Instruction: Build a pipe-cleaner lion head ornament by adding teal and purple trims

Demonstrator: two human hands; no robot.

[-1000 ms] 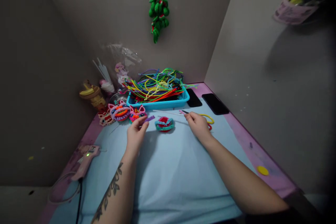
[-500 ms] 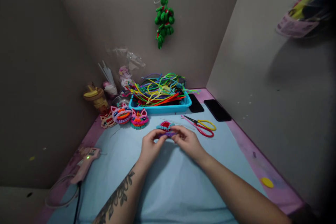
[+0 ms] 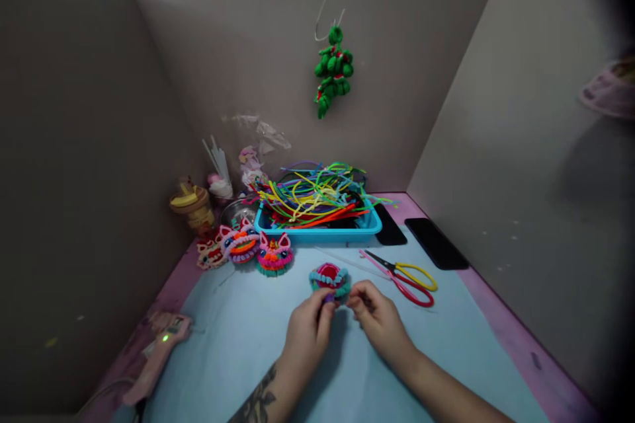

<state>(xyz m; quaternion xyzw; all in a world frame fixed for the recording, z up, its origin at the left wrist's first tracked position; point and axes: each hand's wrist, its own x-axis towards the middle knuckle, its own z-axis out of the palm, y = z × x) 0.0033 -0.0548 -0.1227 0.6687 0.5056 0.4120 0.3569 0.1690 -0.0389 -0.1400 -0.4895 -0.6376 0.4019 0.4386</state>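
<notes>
My left hand (image 3: 308, 327) pinches a small purple pipe cleaner piece (image 3: 328, 298) between thumb and fingers; most of it is hidden by the fingertips. Just to its right, my right hand (image 3: 381, 320) is closed with thumb and fingers together, and whatever it pinches is too small to make out. Right beyond both hands lies a round pipe cleaner piece (image 3: 329, 273) in light blue with a dark red middle. Red-and-yellow-handled scissors (image 3: 401, 276) lie open to the right of it.
A blue tray (image 3: 317, 235) heaped with coloured pipe cleaners (image 3: 317, 195) stands at the back. Several animal heads, one pink (image 3: 275, 254), sit left of it. Two phones (image 3: 435, 243) lie at right. A lit glue gun (image 3: 161, 357) rests at left; a green ornament (image 3: 335, 73) hangs above.
My hands have drawn apart; the purple piece now shows only at my left fingertips. The blue-and-red piece is more exposed beyond them. The camera view has tilted up and shifted left.
</notes>
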